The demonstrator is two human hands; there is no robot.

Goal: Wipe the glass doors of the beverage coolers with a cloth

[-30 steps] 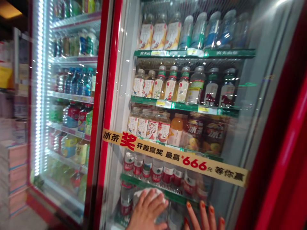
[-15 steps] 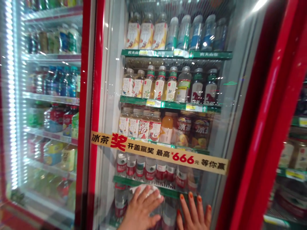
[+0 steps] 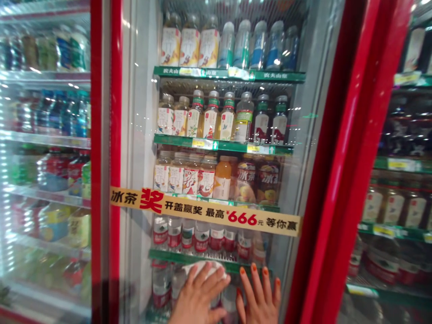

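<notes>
My left hand (image 3: 199, 299) presses a crumpled white cloth (image 3: 202, 269) against the lower part of a glass cooler door (image 3: 135, 135). My right hand (image 3: 258, 299) lies flat on the same glass just beside it, fingers spread, its nails painted orange-red, with nothing in it. Rows of bottled water (image 3: 197, 236) stand on the shelf behind the glass directly above my hands. A yellow promotional strip (image 3: 205, 211) with Chinese text and "666" runs across the door above them.
Bottled teas and juices (image 3: 202, 119) fill green-edged shelves (image 3: 222, 74) behind this door, whose frame is red (image 3: 334, 180). Similar lit coolers stocked with drinks (image 3: 45, 171) stand on both sides. Each has its own red frame and glass.
The cooler door has shifted left in the view as the camera turned right, showing more of the right-hand cooler. Both hands stay on the glass, and the cloth remains under my left hand.
</notes>
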